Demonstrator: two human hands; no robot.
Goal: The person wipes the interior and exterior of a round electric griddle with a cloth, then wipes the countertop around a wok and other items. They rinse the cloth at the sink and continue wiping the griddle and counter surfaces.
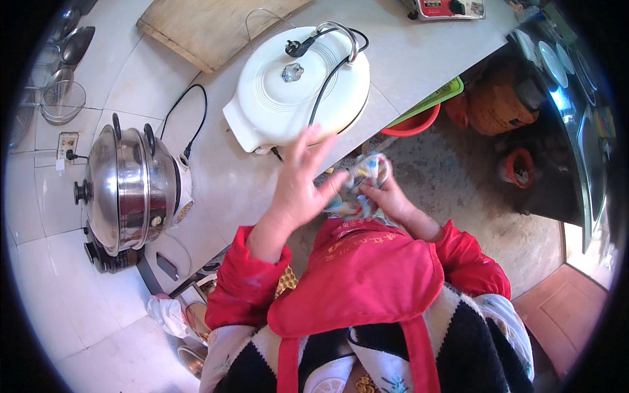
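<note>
My right hand grips a crumpled, colourful patterned cloth in front of the red apron. To its left, my left hand is raised with its fingers spread and holds nothing; its thumb tip is close to the cloth, and whether they touch I cannot tell. Beyond the left fingertips, a round white electric appliance with a closed lid rests on the tiled counter. Its black power cord lies over the lid, the plug near the silvery knob. A metal handle stands at the lid's far edge.
At left stands a steel electric steamer pot with a lid, near a wall socket. A wooden board lies at the back. Under the counter edge are a red basin and a green tray. A gas stove stands at right.
</note>
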